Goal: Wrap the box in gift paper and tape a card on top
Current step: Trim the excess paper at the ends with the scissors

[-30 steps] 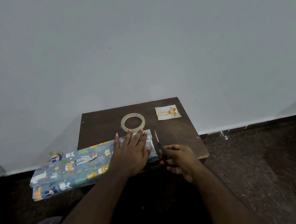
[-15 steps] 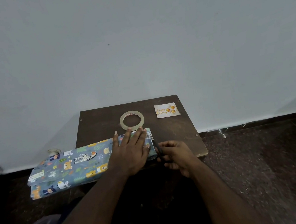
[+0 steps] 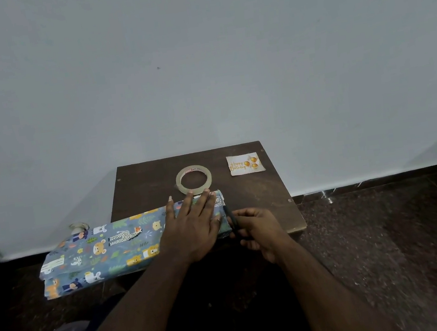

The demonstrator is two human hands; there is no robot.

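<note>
At the paper's right end: my left hand, fingers flat, pins gift paper; right hand grips scissors — cut straight, close.

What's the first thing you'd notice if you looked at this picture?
The bright animal-print gift paper, sticking out past the left edge of the small brown table. The left hand presses flat on its right end while the right hand works scissors there. Behind them lie a tape roll and a birthday card.
</note>
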